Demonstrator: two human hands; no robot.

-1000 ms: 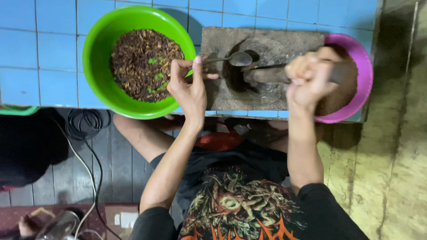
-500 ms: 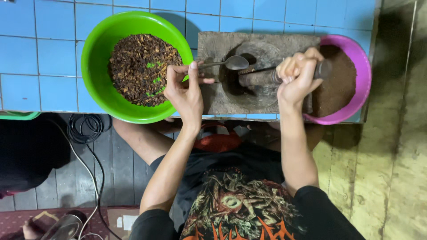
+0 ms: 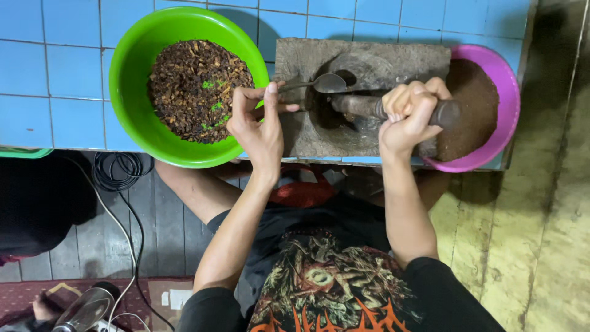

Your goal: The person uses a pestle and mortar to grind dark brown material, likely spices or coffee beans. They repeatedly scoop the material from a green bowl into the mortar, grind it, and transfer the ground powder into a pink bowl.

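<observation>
Left hand (image 3: 258, 126) is closed on the handle of a metal spoon (image 3: 316, 83), whose bowl lies at the rim of the hollow just beyond the fingers. Right hand (image 3: 409, 114) is wrapped tight round a stone pestle (image 3: 362, 106), which lies nearly level, its working end down in the dark hollow between the two hands. The hollow belongs to a rectangular stone mortar (image 3: 369, 58) resting on the blue-tiled counter (image 3: 55, 67) and spanning the space from one hand to the other; its contents cannot be made out in the shadow. Just outside the left hand stands a green plastic bowl (image 3: 132, 80), touching or nearly touching the mortar's edge, holding a heap of coarse dark brown dried pieces with a few green flecks. Just outside the right hand, partly under the pestle's butt, sits a pink plastic bowl (image 3: 507, 92) filled with fine brown powder. Black cables (image 3: 120, 172) hang below the counter edge, near the left forearm.
</observation>
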